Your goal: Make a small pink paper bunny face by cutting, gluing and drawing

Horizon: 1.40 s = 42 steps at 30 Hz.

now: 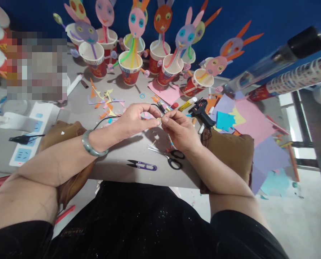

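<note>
My left hand (134,120) and my right hand (182,132) meet above the middle of the table, thumbs and fingertips pinched together. Between the tips shows a tiny yellowish piece (159,119), too small to name for certain. Black-handled scissors (168,157) lie partly open below my right hand. Nearer to me lie purple thread snips (142,165). A black glue gun (203,112) rests right of my right hand, beside a yellow marker (187,104). Orange and yellow paper scraps (106,99) are strewn beyond my left hand.
Several red paper cups with paper rabbit heads, such as this cup (130,70), line the blue wall. A white power strip (33,133) lies left. Brown cushions (227,154) sit under both forearms. Coloured paper sheets (254,118) and a long cup stack (295,79) are right.
</note>
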Motion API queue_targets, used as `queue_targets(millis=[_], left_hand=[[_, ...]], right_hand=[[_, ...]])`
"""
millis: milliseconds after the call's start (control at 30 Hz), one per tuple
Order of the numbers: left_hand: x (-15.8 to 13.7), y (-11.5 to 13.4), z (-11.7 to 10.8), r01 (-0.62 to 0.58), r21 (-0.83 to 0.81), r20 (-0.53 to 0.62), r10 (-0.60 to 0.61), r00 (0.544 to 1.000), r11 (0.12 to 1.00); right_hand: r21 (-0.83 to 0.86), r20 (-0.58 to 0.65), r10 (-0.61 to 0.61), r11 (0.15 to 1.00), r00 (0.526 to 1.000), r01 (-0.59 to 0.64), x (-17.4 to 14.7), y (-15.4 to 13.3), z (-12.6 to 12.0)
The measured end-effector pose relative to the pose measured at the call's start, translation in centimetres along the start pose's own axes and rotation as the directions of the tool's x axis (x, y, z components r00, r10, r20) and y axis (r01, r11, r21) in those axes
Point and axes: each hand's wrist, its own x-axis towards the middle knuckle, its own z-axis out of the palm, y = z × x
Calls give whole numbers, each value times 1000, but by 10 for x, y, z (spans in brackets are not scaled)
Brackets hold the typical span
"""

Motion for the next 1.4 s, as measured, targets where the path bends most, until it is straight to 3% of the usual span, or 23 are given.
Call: queue_targets(millis=[500, 800, 1033, 1400], left_hand=[[-2, 8, 0, 9, 46, -19, -8, 1000, 999], [-3, 6, 0, -42, 80, -2, 42, 999, 996], [-4, 9, 2, -10, 31, 0, 10, 1000, 999], [-5, 7, 1, 13, 86, 15, -14, 1000, 996]], right_hand=[[-79, 6, -76, 994, 997, 77, -2, 2, -1], [-225, 29, -101, 969, 994, 105, -5, -3, -1], [-230, -4, -127, 965, 992, 123, -8, -3, 1], [-204, 33, -147, 967, 989, 150, -9, -5, 2]])
